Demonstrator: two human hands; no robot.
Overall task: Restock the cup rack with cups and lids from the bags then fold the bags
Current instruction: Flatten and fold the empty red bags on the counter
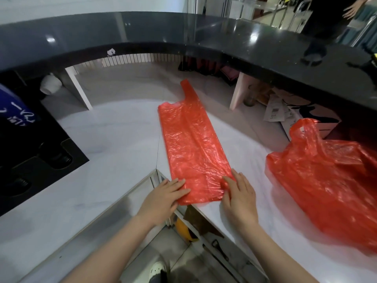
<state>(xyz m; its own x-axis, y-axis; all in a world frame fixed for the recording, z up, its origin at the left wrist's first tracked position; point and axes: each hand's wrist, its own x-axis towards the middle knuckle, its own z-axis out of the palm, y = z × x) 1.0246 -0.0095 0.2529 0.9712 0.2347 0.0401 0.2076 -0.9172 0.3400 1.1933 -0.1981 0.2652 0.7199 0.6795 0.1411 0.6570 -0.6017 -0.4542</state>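
Observation:
A red plastic bag (191,139) lies flat on the white counter (114,144), folded lengthwise into a long strip with its handles pointing away from me. My left hand (165,198) lies on the strip's near left corner with straight fingers. My right hand (239,196) rests at the near right corner, its thumb and fingers pinching the bag's edge. A second red bag (326,180) lies loose and crumpled on the counter to the right. The black cup rack (36,158) stands at the left edge; cup tops show in its round holes.
A raised black counter ledge (244,37) curves across the back. Under it are a white cup (50,84), papers and a box (289,115). A person's hand (352,10) shows at the top right. Below the counter's inner corner the floor and my shoe (158,269) are visible.

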